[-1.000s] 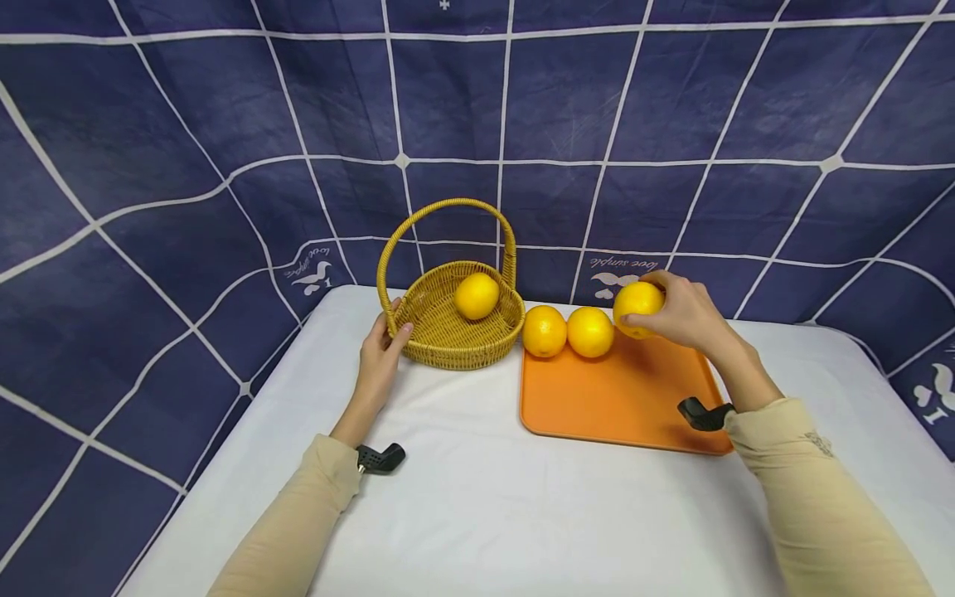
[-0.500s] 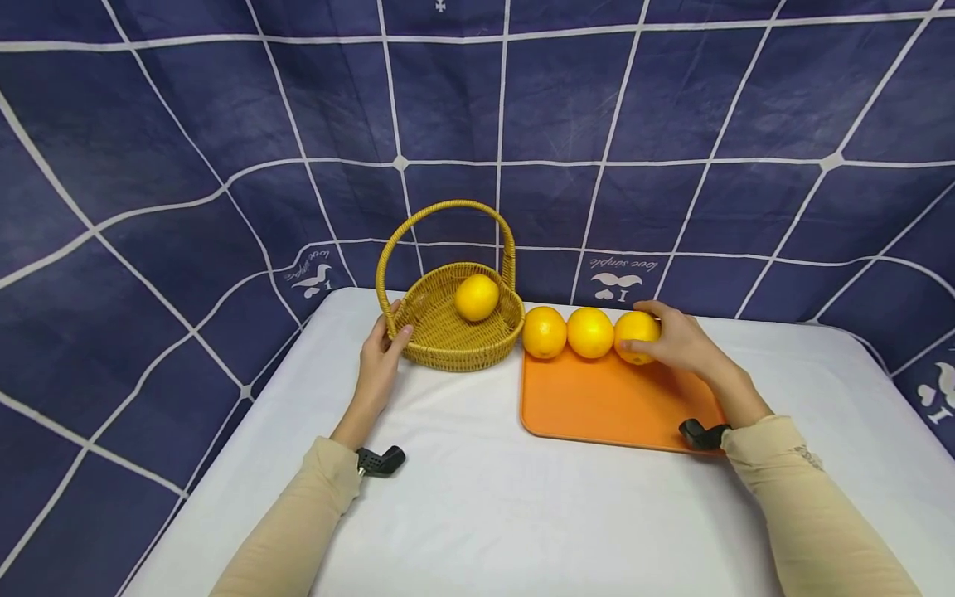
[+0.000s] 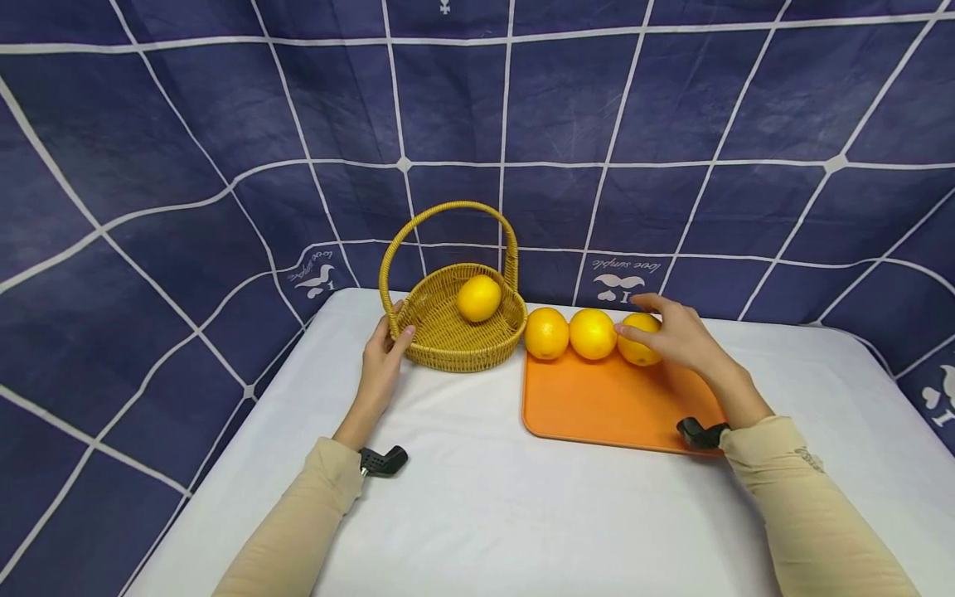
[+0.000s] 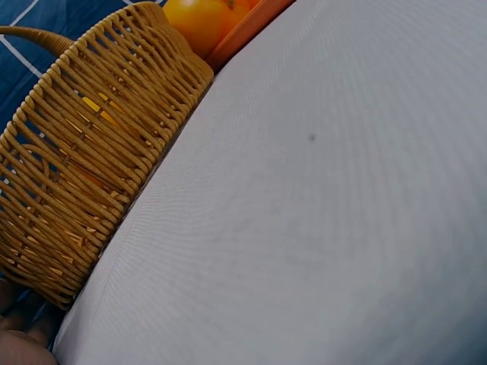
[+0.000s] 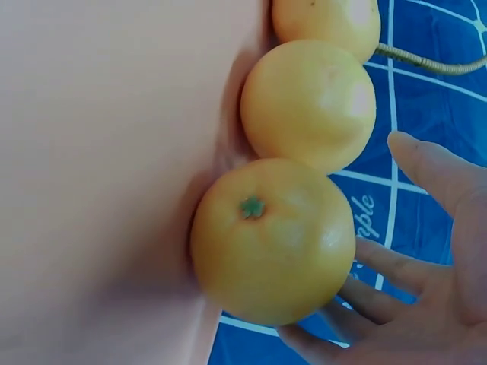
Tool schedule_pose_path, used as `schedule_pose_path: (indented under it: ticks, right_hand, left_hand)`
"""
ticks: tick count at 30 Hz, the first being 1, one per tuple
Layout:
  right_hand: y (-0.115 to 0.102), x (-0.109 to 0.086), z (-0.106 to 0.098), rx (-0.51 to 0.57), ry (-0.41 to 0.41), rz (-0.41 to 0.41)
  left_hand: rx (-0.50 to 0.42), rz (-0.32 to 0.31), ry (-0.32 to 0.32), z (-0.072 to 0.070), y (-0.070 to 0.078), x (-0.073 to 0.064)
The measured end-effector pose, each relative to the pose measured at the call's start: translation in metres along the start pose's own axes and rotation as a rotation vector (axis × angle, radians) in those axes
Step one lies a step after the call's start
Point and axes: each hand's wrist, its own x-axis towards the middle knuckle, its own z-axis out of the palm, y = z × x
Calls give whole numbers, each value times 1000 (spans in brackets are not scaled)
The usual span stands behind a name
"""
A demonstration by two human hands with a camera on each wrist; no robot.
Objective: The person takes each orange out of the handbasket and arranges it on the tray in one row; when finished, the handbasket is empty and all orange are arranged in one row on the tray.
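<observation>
At the left end of a yellow woven basket (image 3: 468,358) with a tall hoop handle, my left hand (image 3: 383,358) grips the side, thumb in front and fingers behind. One orange (image 3: 479,298) lies inside the basket. Three more stand in a row along the back of an orange tray (image 3: 597,406): the left orange (image 3: 547,333), the middle orange (image 3: 593,334) and the right orange (image 5: 274,243), whose green stem mark shows in the right wrist view. My right hand (image 3: 682,336) is spread around the right orange, its thumb (image 5: 426,163) held off the fruit and its fingertips close behind it.
A white cloth (image 3: 462,489) covers the table under basket and tray. Behind it hangs a dark blue curtain (image 3: 559,199) with white lines, close to the back edge. The basket stands right beside the tray's left side.
My right hand has lowered the right orange onto the tray beside the middle one, then loosened its fingers from it. My left hand has stayed on the basket.
</observation>
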Motion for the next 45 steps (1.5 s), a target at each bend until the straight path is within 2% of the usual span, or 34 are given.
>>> schedule_pose_path:
  ticks: [1, 4, 8, 16, 29, 40, 45]
  right_hand:
    - [-2, 0, 0, -2, 6, -4]
    - [-8, 0, 1, -11, 35, -17]
    - [-17, 3, 3, -15, 67, -40]
    - [-34, 11, 9, -26, 84, -88]
    - [-71, 23, 30, 14, 75, -147]
    - [-110, 40, 53, 57, 25, -198]
    - [-123, 47, 67, 75, 38, -219]
  left_hand:
    - [6, -5, -4, 0, 6, -2]
    - [7, -12, -7, 0, 6, -2]
    - [-2, 0, 9, 0, -14, 3]
    - [6, 23, 26, 2, -14, 2]
    - [-26, -4, 6, 0, -12, 3]
    - [26, 10, 21, 0, -13, 1]
    - [20, 17, 34, 2, -14, 0]
